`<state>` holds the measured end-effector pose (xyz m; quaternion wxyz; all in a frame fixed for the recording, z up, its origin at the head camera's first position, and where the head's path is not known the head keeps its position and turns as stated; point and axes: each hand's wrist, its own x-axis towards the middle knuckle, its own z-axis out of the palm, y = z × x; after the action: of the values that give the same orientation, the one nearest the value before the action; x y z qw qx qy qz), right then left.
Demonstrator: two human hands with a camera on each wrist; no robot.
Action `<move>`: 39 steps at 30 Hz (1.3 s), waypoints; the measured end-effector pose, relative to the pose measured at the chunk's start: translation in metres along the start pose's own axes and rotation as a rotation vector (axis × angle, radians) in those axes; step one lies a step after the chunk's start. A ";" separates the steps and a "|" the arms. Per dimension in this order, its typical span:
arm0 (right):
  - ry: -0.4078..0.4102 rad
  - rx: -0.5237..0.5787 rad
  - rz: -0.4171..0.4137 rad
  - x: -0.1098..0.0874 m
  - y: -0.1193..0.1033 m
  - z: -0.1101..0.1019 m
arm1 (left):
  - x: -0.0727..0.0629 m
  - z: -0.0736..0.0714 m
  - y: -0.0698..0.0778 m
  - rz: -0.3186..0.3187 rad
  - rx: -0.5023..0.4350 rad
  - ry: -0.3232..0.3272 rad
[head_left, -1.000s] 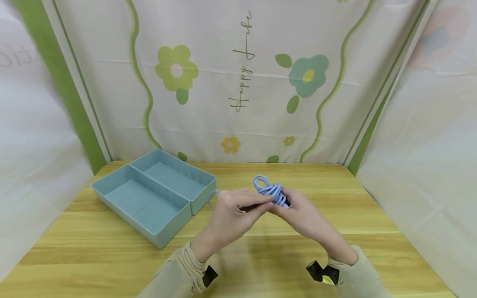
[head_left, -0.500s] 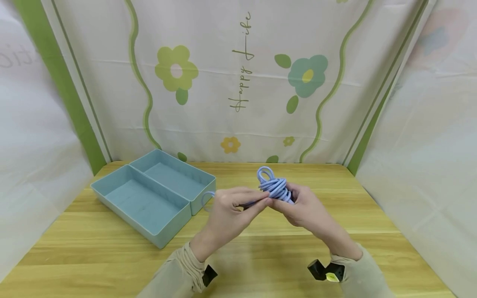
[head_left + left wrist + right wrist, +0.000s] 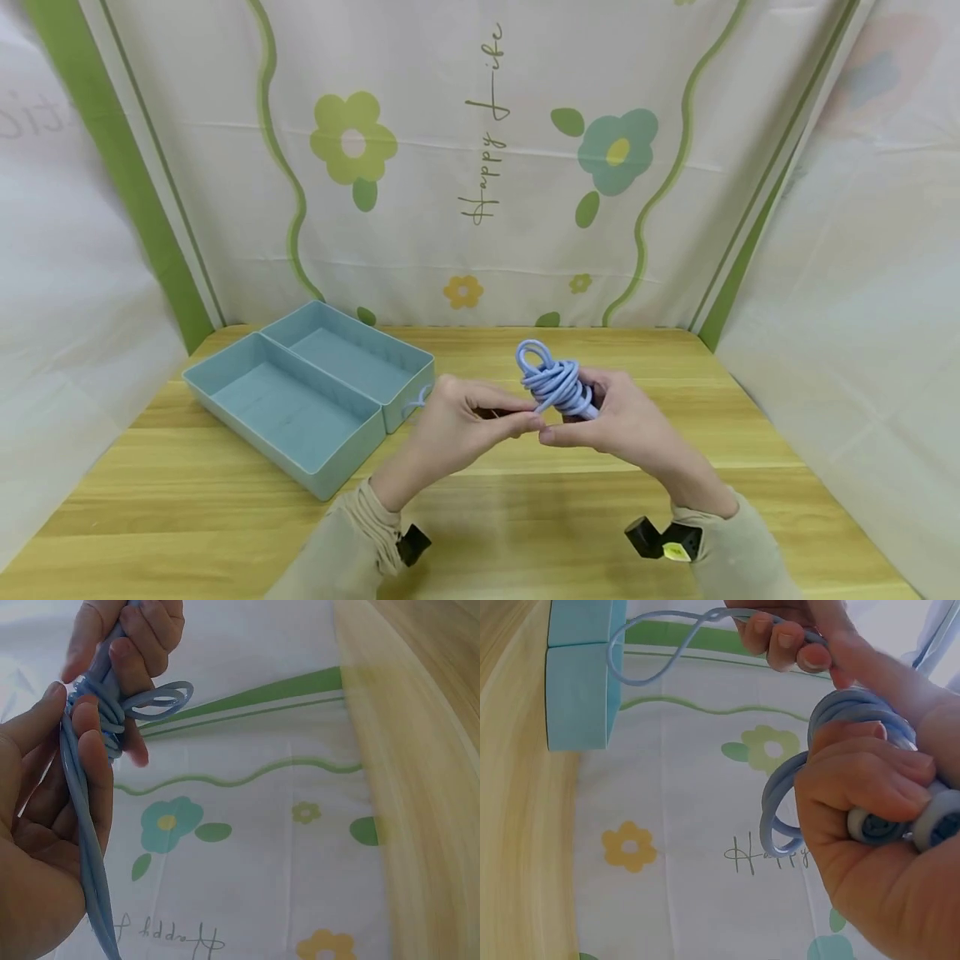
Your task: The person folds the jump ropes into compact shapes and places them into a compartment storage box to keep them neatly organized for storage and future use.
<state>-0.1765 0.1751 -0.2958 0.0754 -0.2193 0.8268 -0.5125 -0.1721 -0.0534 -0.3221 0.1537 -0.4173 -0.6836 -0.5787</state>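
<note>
A light-blue jump rope [image 3: 558, 385] is held between my two hands over the table, its cord wound several times around its middle. One loop of cord [image 3: 161, 699] sticks out of the bundle. My right hand [image 3: 630, 417] grips the handles [image 3: 876, 825], whose two round ends show side by side in the right wrist view. With thumb and fingertips, my left hand [image 3: 468, 421] pinches the doubled free cord [image 3: 84, 802] close beside the windings. Past the left hand, that cord trails off in a loose loop [image 3: 641, 679].
Two blue-grey open bins [image 3: 300, 408] stand side by side at the left of the wooden table [image 3: 525, 533]. A white flowered curtain [image 3: 420, 208] hangs behind the table's far edge, and more cloth rises on both sides.
The right hand and the wound bundle have shifted a little to the right. The left fingertips and the right thumb now stand slightly apart, with cord stretched from the bundle to the left hand.
</note>
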 end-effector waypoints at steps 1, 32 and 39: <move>-0.010 0.008 -0.016 0.000 0.000 -0.001 | 0.000 0.000 0.000 -0.012 -0.007 -0.008; -0.071 0.160 -0.141 -0.005 -0.004 -0.006 | -0.001 -0.018 -0.007 -0.228 -0.049 -0.299; -0.082 0.209 -0.148 -0.006 -0.003 -0.008 | 0.000 -0.021 -0.016 -0.265 -0.056 -0.328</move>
<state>-0.1729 0.1831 -0.2898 0.0938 -0.2915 0.7467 -0.5905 -0.1896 -0.0727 -0.3268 -0.0487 -0.4167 -0.7320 -0.5368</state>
